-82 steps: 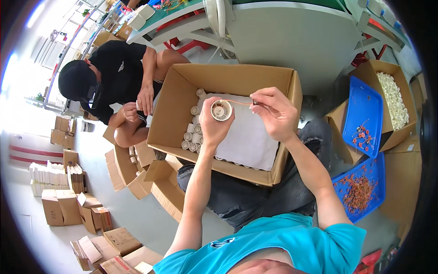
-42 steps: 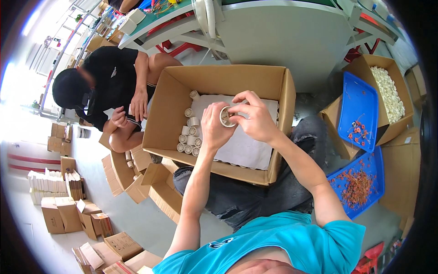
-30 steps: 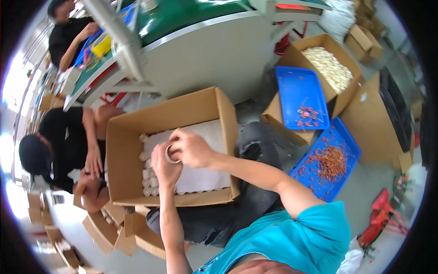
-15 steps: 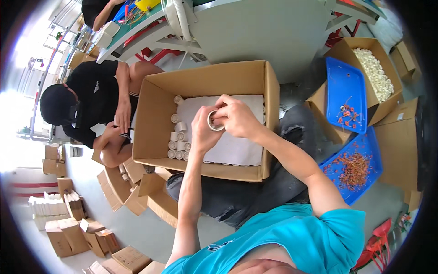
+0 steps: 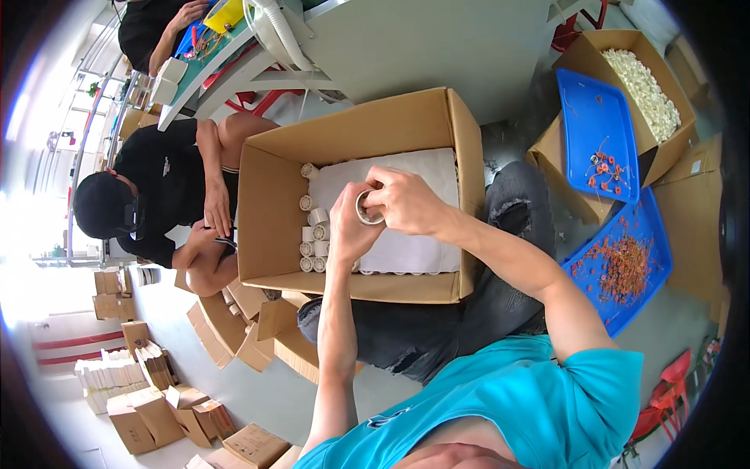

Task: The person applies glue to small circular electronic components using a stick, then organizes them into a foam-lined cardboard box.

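Observation:
Above the open cardboard box (image 5: 351,290), my left hand (image 5: 348,228) is wrapped round a short white cylindrical cup (image 5: 370,223), its round mouth facing up. My right hand (image 5: 412,202) has its fingers bent together and reaching into that mouth. What those fingertips hold, if anything, is hidden inside the cup. Below my hands, a pale sheet (image 5: 408,248) lies in the box. Several similar white cylinders (image 5: 319,233) stand or lie along the box's left side, some tipped over.
To the right are a blue tray (image 5: 590,117) with a few red-and-orange wired parts, a second blue tray (image 5: 655,227) heaped with them, and a carton of white pieces (image 5: 641,94). A co-worker (image 5: 168,184) sits left. Open cartons (image 5: 215,324) lie on the floor; a workbench (image 5: 422,55) stands ahead.
The view has shifted slightly, so the surroundings appear displaced. My hands keep the same hold on the cup, with the right fingers still in its mouth.

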Demonstrator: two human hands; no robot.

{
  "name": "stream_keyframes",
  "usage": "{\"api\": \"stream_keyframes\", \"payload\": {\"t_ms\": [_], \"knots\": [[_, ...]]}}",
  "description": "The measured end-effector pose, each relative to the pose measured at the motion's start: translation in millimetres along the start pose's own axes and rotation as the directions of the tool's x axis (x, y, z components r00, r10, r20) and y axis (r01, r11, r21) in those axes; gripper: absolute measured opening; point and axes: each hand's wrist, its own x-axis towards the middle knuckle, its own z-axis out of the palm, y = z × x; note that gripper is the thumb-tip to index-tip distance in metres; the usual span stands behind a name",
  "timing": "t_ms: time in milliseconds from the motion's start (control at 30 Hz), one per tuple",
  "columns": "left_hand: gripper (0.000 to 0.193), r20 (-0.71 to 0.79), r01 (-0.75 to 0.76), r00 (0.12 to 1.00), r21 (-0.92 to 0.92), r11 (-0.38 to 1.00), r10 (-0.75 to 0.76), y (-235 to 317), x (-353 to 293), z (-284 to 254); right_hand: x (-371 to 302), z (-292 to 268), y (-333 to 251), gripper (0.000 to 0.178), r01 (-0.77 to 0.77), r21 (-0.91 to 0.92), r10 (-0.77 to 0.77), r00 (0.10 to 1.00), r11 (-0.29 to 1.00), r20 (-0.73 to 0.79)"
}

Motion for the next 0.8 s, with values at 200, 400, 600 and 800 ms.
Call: {"api": "stream_keyframes", "payload": {"t_ms": [200,400,600,800], "knots": [[0.038,-0.071,-0.105,0.990,0.176,0.979,0.119,-2.6,1.8,0.8,0.3,11.4,3.8,0.010,0.014,0.121,-0.001,0.994,0.993,-0.105],[0.040,-0.096,-0.177,0.973,0.283,0.943,0.212,-2.9,1.5,1.6,-0.3,13.8,3.0,0.012,0.005,0.169,0.015,0.993,0.986,-0.115],[0.040,-0.157,-0.147,0.971,0.192,0.970,0.178,-5.6,-3.6,4.9,-0.3,15.0,-2.2,0.012,0.016,0.154,0.004,0.992,0.988,-0.130],[0.036,-0.237,-0.112,0.960,0.173,0.978,0.152,-14.3,-4.0,15.5,0.7,12.8,-0.1,0.011,-0.037,0.189,0.061,0.990,0.981,-0.124]]}}
